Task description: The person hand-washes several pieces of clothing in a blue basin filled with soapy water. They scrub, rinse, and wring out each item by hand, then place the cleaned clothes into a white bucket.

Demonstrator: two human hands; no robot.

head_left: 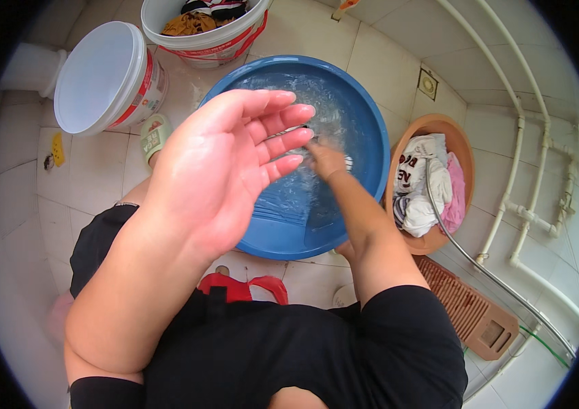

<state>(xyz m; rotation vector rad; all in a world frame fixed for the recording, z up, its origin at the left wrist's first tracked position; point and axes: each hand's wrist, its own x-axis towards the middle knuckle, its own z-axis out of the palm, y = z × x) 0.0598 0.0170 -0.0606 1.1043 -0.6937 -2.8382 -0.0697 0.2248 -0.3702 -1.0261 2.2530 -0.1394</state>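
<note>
The work appears to be a hand wash, seemingly partway through. The person's right hand [328,160] reaches into the water of the large round blue washtub [375,129]; the fingers are lost in the splashing, so how far they are curled, or whether they grip anything, cannot be told. A small striped patch [349,163] shows just beside that wrist, perhaps part of a garment in the tub, the rest being hidden. The left hand [214,167] is raised above the tub's near left side, palm bare, fingers extended and loosely together, holding nothing.

To the right of the tub, an oval orange-brown basin [432,123] holds white garments [437,184] and a pink garment [456,187]. Beyond the tub, a white bucket [218,46] holds ochre and dark clothes [191,24]. Which of these piles is washed and which is waiting cannot be told. A brown washboard [463,303] lies on the floor, out of use, so any washing now seems to be by hand alone.
</note>
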